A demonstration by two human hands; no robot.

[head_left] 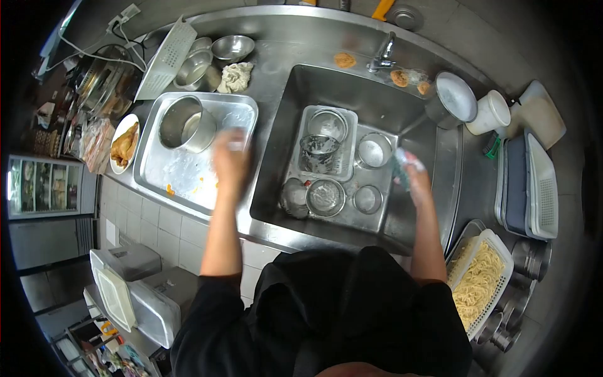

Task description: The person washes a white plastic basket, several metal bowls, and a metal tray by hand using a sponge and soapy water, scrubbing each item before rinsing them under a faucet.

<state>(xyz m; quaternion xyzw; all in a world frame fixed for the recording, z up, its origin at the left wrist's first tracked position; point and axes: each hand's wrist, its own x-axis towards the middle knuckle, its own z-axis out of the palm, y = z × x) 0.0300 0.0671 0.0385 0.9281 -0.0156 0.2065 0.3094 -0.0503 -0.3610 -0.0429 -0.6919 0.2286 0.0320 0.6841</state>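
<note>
Inside the sink (361,88), vessels (375,149) were grouped, seemingly for containment, a scourer (399,172) clasped by the right hand (417,181), the left hand's (230,160) grip indiscernible.

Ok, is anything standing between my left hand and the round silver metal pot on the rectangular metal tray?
Nothing visible does. Your left hand is close beside the pot; blur hides whether they touch.

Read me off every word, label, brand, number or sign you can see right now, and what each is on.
No text can be read anywhere in this view.
Metal tray, sink and white tub: no lettering I can make out.
Glass-front fridge: any print on its contents is too small to read.
Wrapped packages at the left: too blurred to tell.
</note>
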